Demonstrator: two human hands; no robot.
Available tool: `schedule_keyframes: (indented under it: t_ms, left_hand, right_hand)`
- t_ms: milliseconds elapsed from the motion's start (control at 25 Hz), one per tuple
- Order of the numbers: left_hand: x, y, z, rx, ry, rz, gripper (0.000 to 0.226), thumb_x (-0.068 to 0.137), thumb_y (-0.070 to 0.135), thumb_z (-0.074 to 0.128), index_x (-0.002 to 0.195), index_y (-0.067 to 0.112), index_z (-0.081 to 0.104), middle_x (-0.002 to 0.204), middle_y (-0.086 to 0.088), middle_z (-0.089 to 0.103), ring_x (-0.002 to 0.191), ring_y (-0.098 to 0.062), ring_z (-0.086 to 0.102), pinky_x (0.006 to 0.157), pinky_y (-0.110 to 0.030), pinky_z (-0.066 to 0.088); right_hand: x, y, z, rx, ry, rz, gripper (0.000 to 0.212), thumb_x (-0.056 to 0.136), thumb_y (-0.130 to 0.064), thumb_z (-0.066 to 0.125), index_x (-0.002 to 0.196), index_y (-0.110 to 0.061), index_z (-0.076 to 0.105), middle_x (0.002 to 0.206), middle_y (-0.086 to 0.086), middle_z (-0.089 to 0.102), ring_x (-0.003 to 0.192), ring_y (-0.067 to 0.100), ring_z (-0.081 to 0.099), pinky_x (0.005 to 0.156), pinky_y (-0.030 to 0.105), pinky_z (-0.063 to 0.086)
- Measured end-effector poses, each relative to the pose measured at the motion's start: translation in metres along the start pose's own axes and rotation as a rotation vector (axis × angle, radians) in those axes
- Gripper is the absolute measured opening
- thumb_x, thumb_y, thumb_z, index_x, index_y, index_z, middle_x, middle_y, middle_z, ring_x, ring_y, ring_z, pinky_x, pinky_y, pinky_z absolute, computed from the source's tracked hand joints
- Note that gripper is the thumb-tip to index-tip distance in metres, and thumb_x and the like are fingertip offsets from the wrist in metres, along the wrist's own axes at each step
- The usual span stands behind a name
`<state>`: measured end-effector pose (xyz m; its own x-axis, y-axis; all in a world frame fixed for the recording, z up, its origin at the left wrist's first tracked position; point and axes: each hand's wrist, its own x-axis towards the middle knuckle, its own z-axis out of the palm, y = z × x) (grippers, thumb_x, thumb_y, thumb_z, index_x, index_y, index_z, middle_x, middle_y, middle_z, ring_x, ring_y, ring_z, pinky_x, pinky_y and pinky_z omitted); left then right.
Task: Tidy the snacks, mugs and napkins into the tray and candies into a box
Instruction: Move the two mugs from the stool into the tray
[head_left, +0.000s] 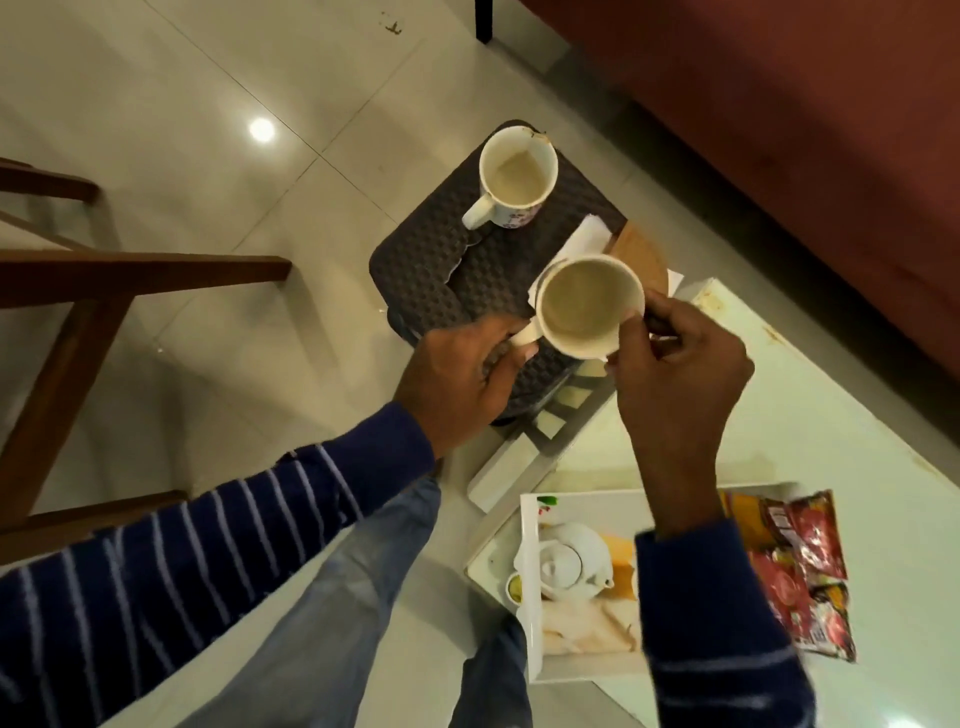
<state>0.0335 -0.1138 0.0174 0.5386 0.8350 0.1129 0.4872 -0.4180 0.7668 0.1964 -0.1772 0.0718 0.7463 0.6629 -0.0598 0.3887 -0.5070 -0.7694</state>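
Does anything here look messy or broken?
Yes. The dark woven stool top has a torn, ragged gap near its middle. The floral mug standing on it has a brown drip at its rim, and the white table shows brownish stains along its edge.

Glazed ceramic mug (589, 306), smooth cream finish, centre frame. Second mug (517, 179) at 12 o'clock, same glossy glaze, small printed pattern low on wall. Dark tray (431, 260) beneath: matt, woven-textured, plastic by look. White napkins (587, 236), matt paper. Snack packets (800, 566) at 4 o'clock: shiny crinkled foil. Polished reflective floor tiles (208, 130). Wooden chair frame (104, 275) at 9 o'clock, satin.
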Motion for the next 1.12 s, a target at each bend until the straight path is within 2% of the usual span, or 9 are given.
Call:
schedule_keyframes:
  t_ms: [120, 200, 280, 360, 480, 600, 760, 920, 1120]
  left_hand:
    - [-0.055, 0.019, -0.001, -0.011, -0.121, 0.038, 0.027, 0.097, 0.03, 0.059, 0.106, 0.008, 0.073, 0.079, -0.006, 0.075, 0.065, -0.017, 0.069, 0.056, -0.036, 0.056]
    - [-0.093, 0.029, 0.007, -0.008, -0.251, 0.001, 0.037, 0.098, 0.039, 0.052, 0.11, 0.012, 0.073, 0.089, -0.004, 0.077, 0.073, -0.017, 0.072, 0.067, -0.041, 0.059]
    - [-0.124, 0.032, 0.02, 0.03, -0.351, -0.008, 0.038, 0.096, 0.043, 0.051, 0.112, 0.015, 0.073, 0.092, -0.003, 0.078, 0.075, -0.017, 0.074, 0.077, -0.046, 0.059]
    - [-0.146, 0.032, 0.038, 0.044, -0.417, 0.035, 0.031, 0.094, 0.039, 0.059, 0.109, 0.015, 0.074, 0.089, -0.001, 0.078, 0.073, -0.017, 0.074, 0.072, -0.034, 0.06]
    - [-0.17, 0.03, 0.061, 0.125, -0.477, 0.101, 0.025, 0.088, 0.034, 0.065, 0.102, 0.016, 0.077, 0.084, 0.002, 0.078, 0.073, -0.013, 0.073, 0.065, -0.023, 0.056]
    - [-0.187, 0.021, 0.079, 0.047, -0.569, -0.027, 0.031, 0.092, 0.031, 0.059, 0.109, 0.011, 0.074, 0.088, -0.006, 0.078, 0.076, -0.021, 0.074, 0.067, -0.032, 0.061]
    - [-0.199, 0.01, 0.091, 0.061, -0.536, -0.028, 0.029, 0.091, 0.026, 0.061, 0.109, 0.008, 0.074, 0.085, -0.009, 0.078, 0.073, -0.024, 0.074, 0.064, -0.038, 0.062]
    - [-0.201, -0.002, 0.095, 0.085, -0.536, -0.018, 0.024, 0.092, 0.026, 0.063, 0.109, 0.011, 0.072, 0.087, -0.006, 0.077, 0.074, -0.021, 0.074, 0.07, -0.039, 0.061]
    - [-0.203, -0.009, 0.097, 0.09, -0.561, -0.034, 0.025, 0.093, 0.024, 0.067, 0.114, 0.012, 0.071, 0.094, -0.006, 0.078, 0.079, -0.022, 0.073, 0.073, -0.04, 0.06]
  right_hand:
    - [-0.062, 0.024, -0.033, 0.016, 0.041, 0.137, 0.02, 0.094, -0.02, 0.067, 0.111, -0.016, 0.076, 0.094, -0.003, 0.077, 0.071, 0.013, 0.073, 0.062, 0.011, 0.054]
    - [-0.102, 0.048, -0.05, 0.008, 0.053, 0.236, 0.017, 0.093, -0.02, 0.068, 0.109, -0.019, 0.075, 0.087, 0.002, 0.078, 0.063, 0.014, 0.072, 0.057, 0.01, 0.052]
    - [-0.138, 0.077, -0.061, -0.028, 0.041, 0.318, 0.014, 0.093, -0.018, 0.068, 0.104, -0.023, 0.074, 0.082, 0.003, 0.078, 0.059, 0.013, 0.072, 0.059, 0.022, 0.057]
    - [-0.164, 0.109, -0.065, -0.071, 0.035, 0.414, 0.013, 0.093, -0.016, 0.068, 0.103, -0.017, 0.076, 0.08, 0.005, 0.077, 0.059, 0.015, 0.072, 0.062, 0.034, 0.061]
    - [-0.188, 0.145, -0.061, -0.084, 0.033, 0.49, 0.011, 0.094, -0.018, 0.068, 0.098, -0.015, 0.077, 0.073, -0.003, 0.074, 0.058, 0.015, 0.073, 0.063, 0.026, 0.057]
    - [-0.201, 0.167, -0.053, -0.046, 0.027, 0.559, 0.011, 0.093, -0.017, 0.068, 0.101, -0.016, 0.076, 0.072, -0.012, 0.07, 0.054, 0.007, 0.07, 0.063, 0.022, 0.056]
    - [-0.208, 0.181, -0.044, 0.008, 0.028, 0.58, 0.017, 0.093, -0.016, 0.067, 0.107, -0.016, 0.076, 0.08, -0.009, 0.072, 0.056, 0.007, 0.069, 0.061, 0.028, 0.059]
    - [-0.207, 0.184, -0.037, 0.006, 0.02, 0.563, 0.02, 0.093, -0.015, 0.066, 0.111, -0.016, 0.075, 0.092, 0.0, 0.077, 0.061, 0.006, 0.07, 0.064, 0.034, 0.062]
    - [-0.207, 0.181, -0.033, -0.021, 0.017, 0.566, 0.022, 0.093, -0.015, 0.067, 0.114, -0.013, 0.075, 0.099, 0.004, 0.078, 0.073, 0.019, 0.073, 0.073, 0.044, 0.062]
